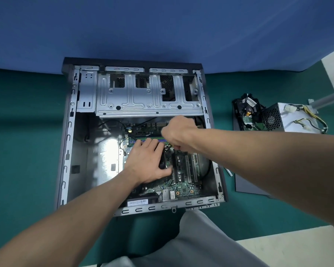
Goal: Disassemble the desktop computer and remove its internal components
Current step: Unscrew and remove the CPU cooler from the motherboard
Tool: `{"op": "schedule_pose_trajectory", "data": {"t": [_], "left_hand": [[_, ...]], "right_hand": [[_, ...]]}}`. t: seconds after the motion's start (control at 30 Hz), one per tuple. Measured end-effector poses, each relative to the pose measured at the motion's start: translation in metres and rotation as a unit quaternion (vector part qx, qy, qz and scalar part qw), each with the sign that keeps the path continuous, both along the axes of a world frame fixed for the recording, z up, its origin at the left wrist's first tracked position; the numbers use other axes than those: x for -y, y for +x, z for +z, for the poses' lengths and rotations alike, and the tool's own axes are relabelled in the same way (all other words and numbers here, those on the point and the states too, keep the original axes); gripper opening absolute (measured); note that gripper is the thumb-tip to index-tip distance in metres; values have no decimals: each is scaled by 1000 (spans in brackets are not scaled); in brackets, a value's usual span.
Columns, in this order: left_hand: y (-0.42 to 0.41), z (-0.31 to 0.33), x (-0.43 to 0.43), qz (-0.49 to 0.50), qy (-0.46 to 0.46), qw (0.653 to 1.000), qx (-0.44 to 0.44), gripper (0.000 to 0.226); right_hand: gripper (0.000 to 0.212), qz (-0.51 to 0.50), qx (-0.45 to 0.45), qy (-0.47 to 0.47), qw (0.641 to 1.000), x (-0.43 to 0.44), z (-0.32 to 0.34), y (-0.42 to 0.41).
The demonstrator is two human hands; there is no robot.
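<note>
The open desktop case (69,132) lies flat on a green mat, with its motherboard (183,187) exposed in the lower half. My left hand (145,160) rests flat on the board. Its fingers reach the blue and green memory slots (141,140), and its thumb lies beside a black part (162,162). My right hand (176,132) is curled above the slots' right end. It pinches a thin green memory module (154,141) that runs leftward from under it. The fingertips hide the grip itself.
An empty metal drive cage (148,93) fills the case's upper half. On the mat to the right lie a removed power supply (285,118) with loose cables, a black fan part (247,112) and a dark side panel (247,182). My knee (199,239) is below the case.
</note>
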State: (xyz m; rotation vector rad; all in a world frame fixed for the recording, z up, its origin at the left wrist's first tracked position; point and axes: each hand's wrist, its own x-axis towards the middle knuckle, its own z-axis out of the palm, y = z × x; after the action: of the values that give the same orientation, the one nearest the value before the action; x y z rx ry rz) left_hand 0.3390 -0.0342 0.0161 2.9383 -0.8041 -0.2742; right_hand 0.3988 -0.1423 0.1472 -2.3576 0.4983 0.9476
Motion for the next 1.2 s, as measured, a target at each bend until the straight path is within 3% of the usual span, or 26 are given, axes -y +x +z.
{"op": "schedule_pose_trajectory", "data": {"t": [0.07, 0.13, 0.2, 0.23, 0.27, 0.37, 0.4, 0.43, 0.47, 0.5, 0.53, 0.6, 0.63, 0.67, 0.73, 0.8, 0.87, 0.93, 1.03, 1.1, 1.17, 1.2], "left_hand": [[0, -1, 0, 0, 0, 1000, 4, 83], [0, -1, -1, -1, 2, 1000, 2, 84], [0, -2, -1, 0, 3, 1000, 2, 83], [1, -2, -1, 0, 3, 1000, 0, 83], [2, -2, 0, 0, 3, 1000, -4, 83], [2, -3, 0, 1, -4, 1000, -6, 82], [1, -3, 0, 3, -8, 1000, -6, 80], [1, -4, -1, 4, -11, 1000, -6, 79], [1, -4, -1, 5, -12, 1000, -6, 79], [0, -4, -1, 5, -11, 1000, -6, 81], [0, -4, -1, 3, -10, 1000, -4, 82], [0, -3, -2, 0, -3, 1000, 4, 82], [0, -2, -2, 0, 0, 1000, 7, 83], [0, -2, -2, 1, 0, 1000, 8, 83], [0, -2, -2, -1, -4, 1000, 9, 82], [1, -3, -2, -1, -7, 1000, 11, 80], [1, -2, -2, 2, -16, 1000, 11, 78], [2, -2, -1, 5, -15, 1000, 7, 78], [1, -4, 0, 3, -13, 1000, 1, 78], [1, -4, 0, 2, -18, 1000, 3, 78], [0, -5, -1, 4, -19, 1000, 3, 79], [0, -4, -1, 4, -19, 1000, 2, 79]], "right_hand": [[17, -66, -149, 64, 985, 6, 2, 3], [23, 14, -214, 3, 977, 8, 2, 5], [22, 194, -137, -87, 967, 5, 0, 5], [21, 306, -75, -130, 940, 5, 2, 3], [20, 424, -15, -171, 889, 5, 4, -1], [18, 709, 134, -226, 654, 11, 10, -6], [20, 750, 157, -227, 602, 13, 10, -7], [22, 763, 169, -225, 582, 13, 9, -7], [24, 752, 171, -222, 597, 13, 8, -7], [26, 710, 170, -208, 650, 13, 6, -6], [25, 636, 161, -193, 729, 13, 2, -5], [24, 365, 68, -147, 917, 12, -2, -2], [24, 207, -22, -97, 973, 12, -4, 0], [24, 81, -117, -43, 989, 13, -4, 0], [23, 1, -206, -4, 978, 13, -4, -3], [23, 130, -137, -40, 981, 12, -5, -7], [22, 324, -44, -137, 935, 9, -5, -12], [16, 505, 27, -215, 836, 11, 1, -17], [18, 735, 154, -230, 620, 20, 10, -16], [25, 732, 175, -227, 618, 21, 12, -13], [33, 643, 155, -197, 724, 17, 12, -12], [31, 563, 123, -168, 800, 15, 10, -11]]}}
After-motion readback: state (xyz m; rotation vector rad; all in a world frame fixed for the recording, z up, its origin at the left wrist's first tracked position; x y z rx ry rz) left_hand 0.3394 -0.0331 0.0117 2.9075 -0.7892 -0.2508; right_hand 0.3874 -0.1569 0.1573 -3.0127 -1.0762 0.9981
